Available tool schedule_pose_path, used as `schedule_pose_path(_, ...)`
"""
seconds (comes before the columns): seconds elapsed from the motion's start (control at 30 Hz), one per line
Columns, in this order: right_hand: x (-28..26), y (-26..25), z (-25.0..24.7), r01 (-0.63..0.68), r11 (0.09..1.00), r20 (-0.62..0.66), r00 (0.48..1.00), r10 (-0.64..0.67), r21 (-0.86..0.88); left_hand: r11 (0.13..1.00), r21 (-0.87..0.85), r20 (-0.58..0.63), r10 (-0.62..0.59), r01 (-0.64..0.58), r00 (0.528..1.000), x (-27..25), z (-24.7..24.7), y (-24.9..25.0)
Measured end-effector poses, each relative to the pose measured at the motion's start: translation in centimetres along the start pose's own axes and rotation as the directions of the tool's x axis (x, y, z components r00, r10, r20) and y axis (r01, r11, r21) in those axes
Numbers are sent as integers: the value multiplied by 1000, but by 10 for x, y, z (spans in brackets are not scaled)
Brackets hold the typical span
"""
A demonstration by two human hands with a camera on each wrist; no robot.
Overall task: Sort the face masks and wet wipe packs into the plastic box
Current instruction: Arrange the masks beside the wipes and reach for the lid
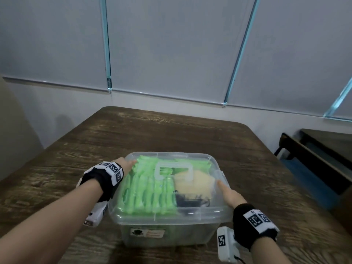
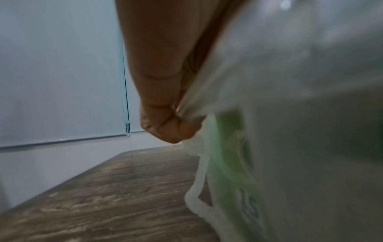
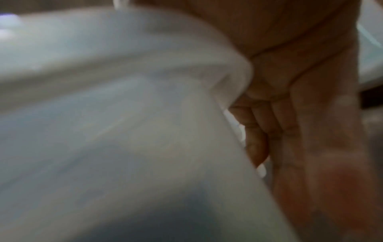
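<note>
While the lidded plastic box [image 1: 167, 221] sits lengthwise between them, I see my left hand [image 1: 124, 164] pinching its lid [image 1: 198, 212] edge and my right hand [image 1: 231, 197] gripping the opposite rim, equally near.

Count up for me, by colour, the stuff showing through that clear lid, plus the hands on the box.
Green bundle of packs: 1 (single packs too blurred to count)
Pale yellow item: 1
Black item: 1
Hands holding the plastic box: 2, left hand and right hand
Total: 5
</note>
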State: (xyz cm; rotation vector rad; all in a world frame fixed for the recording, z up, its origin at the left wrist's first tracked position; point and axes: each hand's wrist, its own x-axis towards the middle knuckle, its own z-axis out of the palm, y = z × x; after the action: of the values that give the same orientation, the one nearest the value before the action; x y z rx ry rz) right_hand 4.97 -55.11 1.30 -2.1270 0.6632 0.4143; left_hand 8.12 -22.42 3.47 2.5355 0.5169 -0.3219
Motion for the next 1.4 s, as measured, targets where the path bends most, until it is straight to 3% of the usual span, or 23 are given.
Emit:
schedule_pose_path(0.07, 8, 4, 2, -48, 971, 67, 997, 33, 234, 998, 54, 25, 23, -25, 999, 9, 1, 3)
schedule_pose_path(0.13, 12, 5, 2, -109, 927, 144, 988, 60, 359, 995, 89, 29, 48, -51, 998, 14, 0, 5)
schedule_pose_path(0.3, 17, 6, 3, -140, 866, 248, 969, 19, 480, 987, 159, 45, 29, -36, 999, 21, -2, 7)
schedule_pose_path(0.4, 17, 10, 5, -112, 837, 200, 980, 3, 536, 984, 178, 21, 3, -6, 1000, 12, -4, 9)
schedule_pose_path(0.47, 17, 10, 5, -8, 890, -4, 1000, 11, 456, 974, 226, 6, -14, 12, 1000, 2, -3, 15)
schedule_pose_path(0.53, 12, 8, 4, 135, 939, -241, 969, -57, 317, 959, 282, -34, -14, 23, 999, 2, 3, 15)
schedule_pose_path(0.63, 4, 0, 7, 213, 969, -329, 931, -161, 128, 968, 242, -112, -44, 70, 993, 26, 16, 5)
schedule_pose_path(0.77, -4, -9, 11, 195, 969, -351, 906, -237, -152, 988, 29, -166, -144, 151, 976, 26, 19, 4)
schedule_pose_path(0.83, -7, -10, 11, 193, 958, -352, 899, -260, -214, 985, -68, -166, -167, 158, 972, 16, 17, 5)
schedule_pose_path(0.97, -7, -9, 14, 208, 943, -340, 894, -291, -260, 926, -318, -7, -219, 206, 976, 12, 21, -12)
schedule_pose_path(1.07, -4, -10, 16, 255, 920, -306, 887, -345, -298, 811, -552, 187, -106, 194, 977, 19, 25, -27)
schedule_pose_path(1.13, -3, -10, 15, 271, 904, -288, 883, -370, -330, 733, -668, 231, 40, 129, 972, 16, 26, -27)
schedule_pose_path(1.2, -2, -10, 15, 274, 897, -282, 882, -378, -347, 694, -711, 233, 83, 112, 969, 10, 24, -23)
schedule_pose_path(1.27, -2, -9, 15, 274, 890, -278, 880, -385, -364, 693, -709, 223, 43, 132, 974, 8, 24, -24)
schedule_pose_path(1.33, -2, -9, 15, 275, 886, -275, 879, -389, -373, 784, -600, 161, -76, 159, 984, 5, 21, -25)
schedule_pose_path(1.4, -2, -10, 15, 274, 886, -274, 880, -388, -375, 959, -263, -19, -113, 104, 993, -6, 13, -24)
